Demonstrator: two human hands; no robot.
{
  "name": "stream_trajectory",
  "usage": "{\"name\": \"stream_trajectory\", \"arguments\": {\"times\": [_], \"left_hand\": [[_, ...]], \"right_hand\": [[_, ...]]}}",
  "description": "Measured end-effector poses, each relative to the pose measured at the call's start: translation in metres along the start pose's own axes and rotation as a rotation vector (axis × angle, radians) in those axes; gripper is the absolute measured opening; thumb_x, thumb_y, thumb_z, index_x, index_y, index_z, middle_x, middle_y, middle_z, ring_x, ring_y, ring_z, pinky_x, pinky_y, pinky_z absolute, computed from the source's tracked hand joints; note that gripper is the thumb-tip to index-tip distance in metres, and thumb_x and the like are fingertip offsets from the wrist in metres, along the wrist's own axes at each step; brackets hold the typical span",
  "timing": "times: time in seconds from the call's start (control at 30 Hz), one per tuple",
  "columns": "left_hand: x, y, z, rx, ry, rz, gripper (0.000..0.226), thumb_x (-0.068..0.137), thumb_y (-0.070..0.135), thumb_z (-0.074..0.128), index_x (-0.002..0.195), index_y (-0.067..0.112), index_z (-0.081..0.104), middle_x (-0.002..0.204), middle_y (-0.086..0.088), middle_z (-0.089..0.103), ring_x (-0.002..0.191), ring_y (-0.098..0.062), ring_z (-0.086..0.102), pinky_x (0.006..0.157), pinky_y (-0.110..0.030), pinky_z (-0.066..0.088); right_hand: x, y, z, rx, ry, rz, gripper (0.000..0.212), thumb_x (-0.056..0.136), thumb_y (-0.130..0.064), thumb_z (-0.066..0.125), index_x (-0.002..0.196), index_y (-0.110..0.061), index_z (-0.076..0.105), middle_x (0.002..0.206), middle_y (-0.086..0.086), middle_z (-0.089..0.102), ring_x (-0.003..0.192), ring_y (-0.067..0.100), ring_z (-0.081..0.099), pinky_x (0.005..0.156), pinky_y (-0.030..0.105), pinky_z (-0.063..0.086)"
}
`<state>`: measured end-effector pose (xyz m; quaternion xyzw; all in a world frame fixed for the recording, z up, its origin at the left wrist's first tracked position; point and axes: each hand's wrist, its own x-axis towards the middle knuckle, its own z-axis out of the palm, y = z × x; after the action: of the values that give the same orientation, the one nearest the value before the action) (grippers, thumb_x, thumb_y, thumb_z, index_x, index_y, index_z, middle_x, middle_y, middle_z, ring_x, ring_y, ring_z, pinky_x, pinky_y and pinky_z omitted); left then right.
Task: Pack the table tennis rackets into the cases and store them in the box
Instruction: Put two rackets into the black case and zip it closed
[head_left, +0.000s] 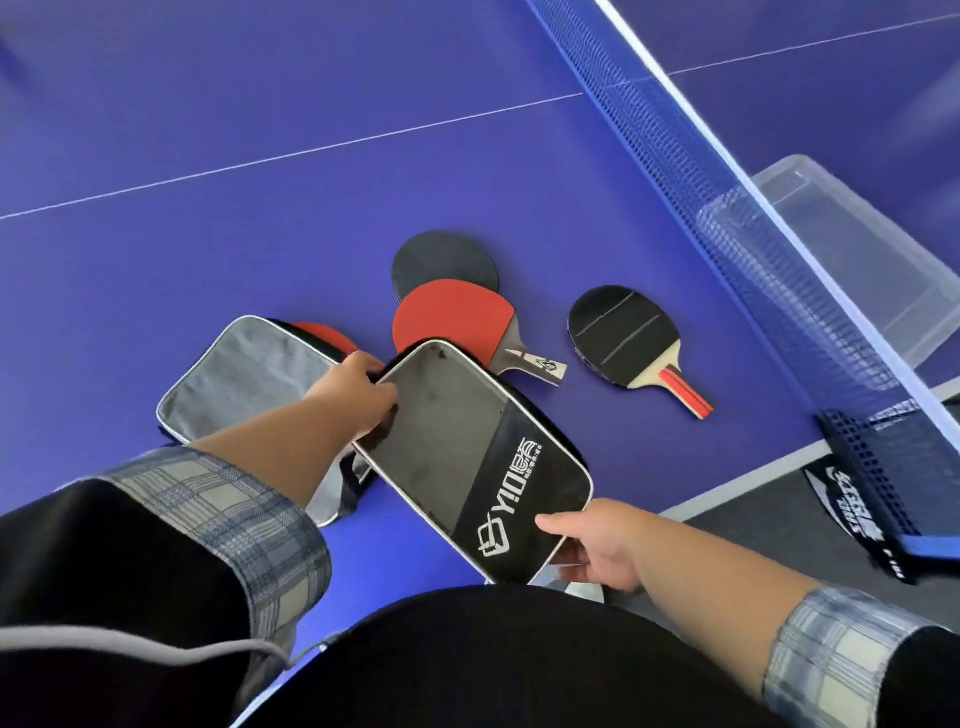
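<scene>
Both my hands hold a grey and black racket case with white lettering, tilted above the blue table. My left hand grips its far left edge. My right hand grips its near corner. A second grey case lies open to the left, with a red racket partly inside it. A red-faced racket lies on top of a black-faced racket just beyond the held case. Another black racket with a red-striped handle lies to the right.
A clear plastic box stands at the right, on the far side of the blue net. The net clamp sits at the table's right edge. Grey floor lies beyond that edge.
</scene>
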<state>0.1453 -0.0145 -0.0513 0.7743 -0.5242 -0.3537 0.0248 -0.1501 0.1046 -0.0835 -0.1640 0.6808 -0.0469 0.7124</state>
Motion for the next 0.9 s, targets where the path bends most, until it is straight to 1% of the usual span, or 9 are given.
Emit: {"name": "stream_trajectory", "arguments": {"times": [0.2,0.3,0.43,0.57,0.63,0.7,0.77,0.83,0.9], "left_hand": [[-0.029,0.001,0.019,-0.025,-0.056,0.033,0.026,0.087,0.029,0.053,0.112,0.026,0.049,0.082,0.009,0.062,0.073,-0.013,0.060,0.070,-0.030,0.044],[-0.047,0.004,0.032,0.065,-0.101,0.088,0.031,0.085,0.032,0.052,0.115,0.025,0.052,0.098,0.004,0.064,0.089,-0.022,0.061,0.081,-0.034,0.050],[-0.065,0.011,0.054,0.085,-0.117,0.110,0.035,0.083,0.033,0.052,0.117,0.027,0.057,0.110,0.004,0.063,0.091,-0.023,0.063,0.079,-0.036,0.053],[-0.071,0.015,0.074,0.075,-0.121,0.088,0.032,0.081,0.026,0.053,0.112,0.020,0.058,0.109,-0.004,0.057,0.088,-0.026,0.058,0.075,-0.036,0.050],[-0.068,0.015,0.080,0.027,-0.080,0.062,0.042,0.078,0.025,0.055,0.120,0.019,0.056,0.116,-0.007,0.057,0.098,-0.029,0.059,0.085,-0.041,0.052],[-0.063,0.014,0.083,0.019,-0.053,0.037,0.057,0.082,0.024,0.059,0.137,0.019,0.048,0.136,-0.010,0.050,0.120,-0.031,0.053,0.100,-0.044,0.046],[-0.058,0.012,0.083,0.036,-0.054,0.015,0.068,0.088,0.023,0.058,0.151,0.018,0.034,0.152,-0.009,0.037,0.137,-0.030,0.039,0.112,-0.042,0.035],[-0.051,0.008,0.079,0.064,-0.035,0.035,0.066,0.092,0.021,0.054,0.153,0.017,0.030,0.156,-0.008,0.033,0.142,-0.030,0.033,0.116,-0.039,0.028],[-0.040,0.001,0.074,0.088,-0.021,0.052,0.062,0.094,0.020,0.049,0.153,0.020,0.031,0.158,-0.006,0.031,0.142,-0.031,0.031,0.117,-0.041,0.026]], "right_hand": [[-0.011,0.002,-0.041,-0.099,0.021,-0.002,0.029,0.091,-0.002,0.070,0.119,-0.012,0.068,0.110,0.012,0.078,0.108,0.034,0.071,0.101,0.054,0.053],[-0.021,0.002,-0.070,-0.095,0.002,0.042,0.026,0.095,-0.006,0.066,0.121,-0.006,0.067,0.112,0.016,0.077,0.103,0.034,0.073,0.096,0.053,0.055],[-0.030,-0.004,-0.094,-0.090,0.006,0.066,0.025,0.098,-0.019,0.064,0.119,-0.006,0.066,0.106,0.015,0.078,0.082,0.029,0.078,0.074,0.043,0.061],[-0.023,-0.006,-0.097,-0.180,-0.008,0.040,0.024,0.098,-0.022,0.065,0.120,-0.012,0.066,0.102,0.008,0.080,0.088,0.027,0.076,0.086,0.045,0.058],[-0.019,-0.005,-0.087,-0.217,-0.046,0.030,0.021,0.099,-0.020,0.064,0.119,-0.015,0.064,0.104,0.006,0.080,0.091,0.028,0.076,0.080,0.044,0.059],[-0.017,-0.001,-0.073,-0.232,-0.064,0.037,0.025,0.098,-0.020,0.065,0.122,-0.015,0.061,0.109,0.008,0.079,0.090,0.030,0.077,0.077,0.043,0.061],[-0.016,0.004,-0.057,-0.261,-0.056,0.036,0.039,0.097,-0.027,0.068,0.130,-0.013,0.052,0.118,0.011,0.074,0.091,0.036,0.077,0.084,0.049,0.061],[-0.012,0.008,-0.040,-0.308,-0.065,0.034,0.050,0.095,-0.039,0.066,0.132,-0.014,0.044,0.125,0.012,0.068,0.089,0.037,0.077,0.090,0.055,0.059],[-0.014,0.009,-0.022,-0.439,-0.049,0.014,0.049,0.097,-0.045,0.056,0.132,-0.015,0.040,0.122,0.012,0.061,0.081,0.032,0.077,0.087,0.052,0.061]]}}
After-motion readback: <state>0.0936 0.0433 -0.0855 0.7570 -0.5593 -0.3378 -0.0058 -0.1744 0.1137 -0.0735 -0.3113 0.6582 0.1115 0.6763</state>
